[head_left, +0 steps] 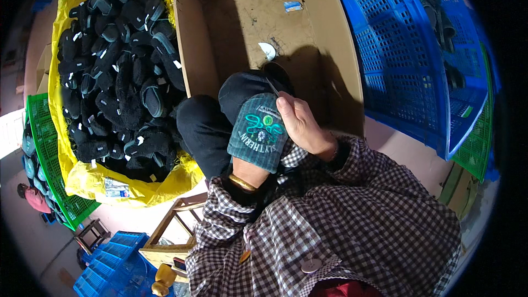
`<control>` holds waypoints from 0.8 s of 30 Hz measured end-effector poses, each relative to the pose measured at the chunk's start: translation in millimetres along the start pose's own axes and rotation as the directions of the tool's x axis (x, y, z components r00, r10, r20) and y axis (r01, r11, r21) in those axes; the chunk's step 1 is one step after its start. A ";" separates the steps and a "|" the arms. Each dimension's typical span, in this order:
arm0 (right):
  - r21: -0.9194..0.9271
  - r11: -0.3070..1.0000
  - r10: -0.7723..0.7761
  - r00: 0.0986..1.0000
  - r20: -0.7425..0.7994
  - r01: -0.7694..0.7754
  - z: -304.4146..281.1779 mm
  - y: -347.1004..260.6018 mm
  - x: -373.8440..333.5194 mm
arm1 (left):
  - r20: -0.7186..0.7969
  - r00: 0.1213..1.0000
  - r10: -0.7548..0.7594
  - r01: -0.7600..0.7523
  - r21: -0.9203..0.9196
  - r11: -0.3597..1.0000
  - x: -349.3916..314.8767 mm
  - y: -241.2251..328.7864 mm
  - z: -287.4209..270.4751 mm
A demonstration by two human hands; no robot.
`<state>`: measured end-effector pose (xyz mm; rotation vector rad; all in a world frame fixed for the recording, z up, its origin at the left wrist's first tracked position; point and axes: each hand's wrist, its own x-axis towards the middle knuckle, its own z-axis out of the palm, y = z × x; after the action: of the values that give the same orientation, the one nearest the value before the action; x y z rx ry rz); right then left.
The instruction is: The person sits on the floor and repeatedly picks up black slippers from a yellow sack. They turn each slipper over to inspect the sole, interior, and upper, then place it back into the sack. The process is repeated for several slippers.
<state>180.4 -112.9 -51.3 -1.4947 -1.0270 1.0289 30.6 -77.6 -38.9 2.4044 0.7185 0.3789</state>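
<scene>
A teal corduroy slipper upper (254, 148) with green and pale embroidery and a small label covers my left hand (248, 171), which reaches into it from below. Only the wrist side of that hand shows, with a gold bracelet (242, 183); the fabric hides its fingers. My right hand (303, 124) is closed at the upper's right edge. From its fingertips sticks a thin pointed metal tool (273, 86), its handle hidden in the hand. The slipper upper lies over my dark-trousered knees.
Ahead stands an open cardboard box (195, 44) holding a white scrap (268, 51) and a blue-white scrap (293, 6). A yellow sack (58, 132) of black fuzzy slippers (121, 77) is at left. Blue crates (404, 60) rise at right. A wooden stool (165, 231) stands lower left.
</scene>
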 end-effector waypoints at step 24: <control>-0.246 0.964 -0.104 0.994 -0.018 0.096 25.4 9.8 -14.4 | 0.031 0.992 -0.122 0.122 -0.020 0.992 -56.9 -25.3 25.3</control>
<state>153.1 -121.3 -62.9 -1.6332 -1.2300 0.8279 -15.3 -104.7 -79.8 2.3270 0.8388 0.2991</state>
